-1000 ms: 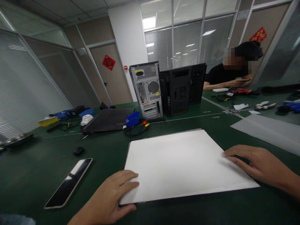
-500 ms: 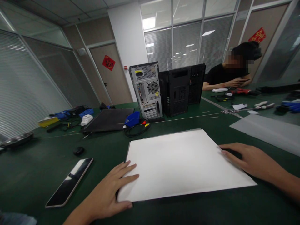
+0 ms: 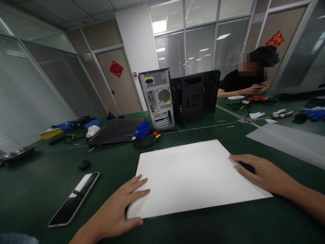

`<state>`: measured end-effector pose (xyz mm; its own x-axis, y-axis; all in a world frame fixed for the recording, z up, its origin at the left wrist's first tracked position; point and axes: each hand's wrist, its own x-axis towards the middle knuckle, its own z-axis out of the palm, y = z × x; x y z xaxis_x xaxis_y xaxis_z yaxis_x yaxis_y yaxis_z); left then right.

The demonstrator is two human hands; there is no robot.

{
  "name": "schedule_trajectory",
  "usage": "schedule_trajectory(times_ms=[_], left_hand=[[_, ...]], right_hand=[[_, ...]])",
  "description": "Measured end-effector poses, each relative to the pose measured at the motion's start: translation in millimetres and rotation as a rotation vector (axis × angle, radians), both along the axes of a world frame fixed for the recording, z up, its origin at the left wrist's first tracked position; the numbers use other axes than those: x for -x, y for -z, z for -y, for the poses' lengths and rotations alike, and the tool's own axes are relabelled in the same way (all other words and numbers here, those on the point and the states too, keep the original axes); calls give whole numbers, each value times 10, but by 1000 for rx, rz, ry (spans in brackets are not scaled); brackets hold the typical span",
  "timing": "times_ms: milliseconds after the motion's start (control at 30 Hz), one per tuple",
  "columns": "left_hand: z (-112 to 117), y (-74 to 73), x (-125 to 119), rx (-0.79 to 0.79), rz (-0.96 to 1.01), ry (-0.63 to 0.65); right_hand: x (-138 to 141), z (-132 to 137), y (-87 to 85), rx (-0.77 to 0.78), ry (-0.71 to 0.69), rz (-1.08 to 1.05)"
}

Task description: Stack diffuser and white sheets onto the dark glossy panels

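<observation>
A white rectangular sheet lies flat on the green table in front of me, with a thin dark edge showing beneath its left and far sides. My left hand rests with spread fingers over the sheet's left edge, the thumb by its near left corner. At the right edge, my right hand has its fingers stretched out, the tips touching the sheet's border. Neither hand is closed round anything. A smartphone lies to the left of my left hand, with a small black round object beyond it.
Computer cases stand behind the sheet. A dark flat panel, a blue connector with cable and a yellow tray lie back left. A translucent sheet lies right, near pliers. Another person sits across.
My right hand has shifted slightly left, and the sheet's right side is a little further left too. My left hand looks almost unchanged. The whole view has turned slightly.
</observation>
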<state>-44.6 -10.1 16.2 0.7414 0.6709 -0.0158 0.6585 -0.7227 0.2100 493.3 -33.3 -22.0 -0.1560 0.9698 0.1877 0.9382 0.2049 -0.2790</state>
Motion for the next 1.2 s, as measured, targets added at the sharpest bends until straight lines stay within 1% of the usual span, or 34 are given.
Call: schedule_trajectory(times_ms=[167, 233, 300, 467, 633, 733, 767, 833, 900, 967, 1033, 1067, 1100, 1133, 1200], left_hand=[[4, -9, -10, -10, 37, 10], [2, -6, -12, -13, 39, 14], [1, 1, -10, -9, 27, 10], [5, 19, 4, 4, -16, 1], [-2, 22, -1, 8, -20, -6], [-5, 17, -2, 3, -23, -11], [-5, 14, -1, 1, -20, -9], [-2, 10, 3, -3, -2, -1], [1, 11, 9, -6, 22, 5], [3, 21, 15, -10, 47, 6], [1, 36, 19, -14, 59, 1], [-2, 43, 20, -17, 60, 0], [-5, 49, 20, -19, 56, 0], [-9, 52, 20, -22, 49, 0], [-17, 50, 19, -27, 40, 4]], right_hand=[[25, -3, -6, -16, 47, -39], [36, -10, -4, -16, 46, -39], [41, -17, -1, -20, 41, -35], [35, -16, -6, -41, 79, -42], [34, -22, 26, -56, 20, -50], [-69, -68, 55, -65, 21, -12], [-147, -90, 61, -83, 52, 27], [-381, -132, 68, -128, 157, 128], [-710, -156, 85, -162, 289, 214], [-1099, -151, 137, -197, 411, 250], [-1500, -123, 243, -230, 584, 278], [-1685, -107, 312, -219, 709, 298], [-1849, -93, 386, -187, 794, 290], [-1984, -84, 458, -142, 840, 269], [-2153, -80, 572, -93, 848, 238]])
